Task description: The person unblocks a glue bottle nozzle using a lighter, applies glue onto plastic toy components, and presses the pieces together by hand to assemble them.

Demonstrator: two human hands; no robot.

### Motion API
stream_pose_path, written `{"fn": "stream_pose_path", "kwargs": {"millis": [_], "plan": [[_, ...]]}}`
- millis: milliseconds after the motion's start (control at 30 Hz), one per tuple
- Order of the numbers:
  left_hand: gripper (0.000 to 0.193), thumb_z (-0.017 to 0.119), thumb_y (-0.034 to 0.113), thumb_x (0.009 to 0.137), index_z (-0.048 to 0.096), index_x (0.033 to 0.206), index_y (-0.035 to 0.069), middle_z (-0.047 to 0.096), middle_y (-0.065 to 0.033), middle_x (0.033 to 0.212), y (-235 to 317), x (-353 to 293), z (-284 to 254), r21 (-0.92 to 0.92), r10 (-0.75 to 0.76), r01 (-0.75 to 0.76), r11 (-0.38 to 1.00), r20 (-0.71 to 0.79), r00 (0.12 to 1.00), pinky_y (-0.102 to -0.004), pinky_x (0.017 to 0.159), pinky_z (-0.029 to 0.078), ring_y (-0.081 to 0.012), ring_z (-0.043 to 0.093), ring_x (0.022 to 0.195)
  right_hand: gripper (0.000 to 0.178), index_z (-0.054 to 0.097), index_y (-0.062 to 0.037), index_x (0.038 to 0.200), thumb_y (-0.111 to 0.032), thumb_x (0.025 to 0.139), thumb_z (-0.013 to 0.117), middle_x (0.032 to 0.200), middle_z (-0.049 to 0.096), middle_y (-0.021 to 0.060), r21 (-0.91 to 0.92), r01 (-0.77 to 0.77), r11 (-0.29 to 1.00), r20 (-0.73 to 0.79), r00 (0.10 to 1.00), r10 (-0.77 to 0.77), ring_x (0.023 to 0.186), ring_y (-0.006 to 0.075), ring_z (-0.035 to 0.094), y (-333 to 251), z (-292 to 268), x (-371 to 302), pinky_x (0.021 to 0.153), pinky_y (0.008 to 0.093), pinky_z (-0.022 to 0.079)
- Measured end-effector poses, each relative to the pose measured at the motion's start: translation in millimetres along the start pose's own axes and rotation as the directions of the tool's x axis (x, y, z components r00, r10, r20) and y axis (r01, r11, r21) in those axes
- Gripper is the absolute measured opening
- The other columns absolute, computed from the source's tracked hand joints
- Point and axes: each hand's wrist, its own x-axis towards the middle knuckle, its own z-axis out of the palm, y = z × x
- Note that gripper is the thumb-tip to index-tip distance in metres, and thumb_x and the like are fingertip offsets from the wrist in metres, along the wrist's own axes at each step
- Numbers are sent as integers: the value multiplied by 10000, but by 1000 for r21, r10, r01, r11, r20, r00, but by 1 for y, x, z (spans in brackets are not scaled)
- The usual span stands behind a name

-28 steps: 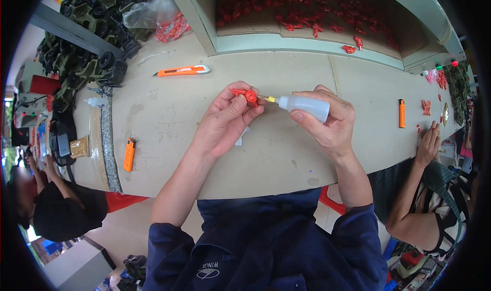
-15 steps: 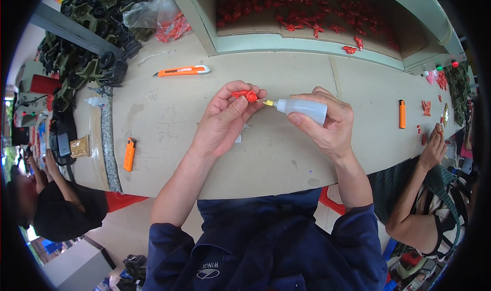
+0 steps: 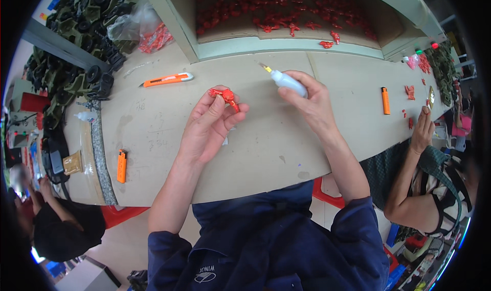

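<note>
A small red plastic figure is pinched between the thumb and fingers of my left hand, above the middle of the table. My right hand grips a translucent squeeze bottle with a yellow-based narrow tip. The tip points up and to the left, apart from the figure. Beyond my left hand lies an orange utility knife. A scrap of white paper shows on the table beside that hand.
Many red figures lie in a cardboard-lined shelf at the back. Orange lighters flank my arms. Dark green toy vehicles pile up at far left, by a plastic bag. Co-workers sit at both sides.
The bottle has moved away from the red figure, its tip now raised. My left hand has turned the figure, showing more of it, and lowered slightly. The whole view has shifted.
</note>
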Motion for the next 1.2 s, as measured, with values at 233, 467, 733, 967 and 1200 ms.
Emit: {"fn": "stream_pose_path", "kwargs": {"millis": [233, 467, 733, 967, 1200], "plan": [[173, 496, 170, 895, 505, 1027, 58, 578, -70, 928, -10, -4, 4, 4, -87, 86, 996, 23, 996, -263, 723, 524, -192, 605, 862, 237, 545, -36, 984, -56, 760, 619, 894, 602, 3, -107, 135, 985, 73, 989, -128, 837, 86, 548, 22, 15, -4, 770, 233, 387], [178, 505, 166, 890, 505, 1032, 58, 578, -65, 929, -11, -5, -1, -48, -101, 101, 994, 2, 995, -258, 698, 525, -189, 606, 843, 267, 546, -34, 1048, -114, 800, 610, 953, 602, 24, -248, 261, 933, 226, 952, -206, 892, 99, 549, 9, -9, 14, 833, 254, 398], [194, 510, 163, 888, 503, 1044, 49, 580, -62, 932, -8, -2, -3, -44, -92, 92, 995, -14, 996, -256, 693, 527, -191, 609, 839, 245, 630, -70, 965, -209, 764, 605, 857, 633, 95, -686, 268, 676, 107, 957, -271, 800, 227, 598, -7, 4, 149, 721, 316, 465], [184, 508, 165, 889, 503, 1032, 49, 574, -61, 933, -5, -2, -2, -40, -79, 78, 996, -21, 997, -255, 690, 527, -189, 610, 834, 272, 622, -103, 1016, -244, 787, 581, 961, 629, 103, -899, 310, 309, 237, 938, -252, 895, 242, 589, -5, 29, 195, 770, 318, 453], [178, 506, 163, 890, 503, 1024, 44, 576, -65, 919, -7, -1, -1, -26, -100, 100, 995, -5, 995, -258, 691, 525, -185, 610, 826, 279, 608, -118, 1054, -281, 832, 566, 982, 626, 103, -707, 278, 650, 189, 960, -206, 913, 222, 588, -18, 12, 185, 787, 301, 447]]}}
